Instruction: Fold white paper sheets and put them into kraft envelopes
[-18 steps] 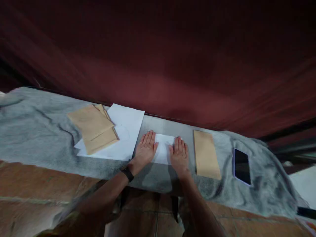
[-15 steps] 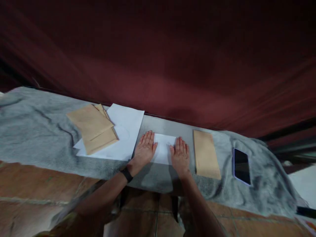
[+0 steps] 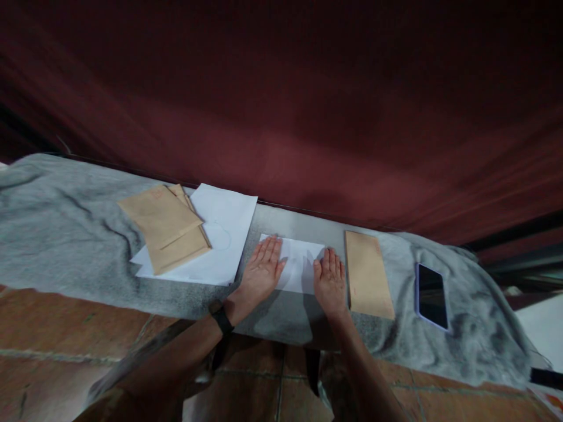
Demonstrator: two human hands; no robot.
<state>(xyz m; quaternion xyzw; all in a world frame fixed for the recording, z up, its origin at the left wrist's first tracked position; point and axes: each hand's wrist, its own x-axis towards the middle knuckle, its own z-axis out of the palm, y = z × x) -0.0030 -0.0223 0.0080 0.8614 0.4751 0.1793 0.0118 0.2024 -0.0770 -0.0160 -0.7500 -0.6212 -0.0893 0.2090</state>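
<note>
A white paper (image 3: 297, 274) lay on the gray cloth (image 3: 79, 240), the left hand (image 3: 263, 269) flat over its nine o'clock side and the right hand (image 3: 329, 282) at its three o'clock edge, apart from each other, fingers extended, neither gripping anything. Past the right hand, brown envelopes (image 3: 369, 275) lay toward three o'clock and a phone (image 3: 431, 296) farther out. Between nine and ten o'clock, a loose envelope pile (image 3: 169, 225) overlapped larger white sheets (image 3: 235, 214).

The middle sheet (image 3: 301, 261) lies on the cloth (image 3: 65, 234). Left of it, piled envelopes (image 3: 165, 220) rest on other sheets (image 3: 231, 228); right of it lie further envelopes (image 3: 369, 275) and, farther right, the phone (image 3: 431, 296).
</note>
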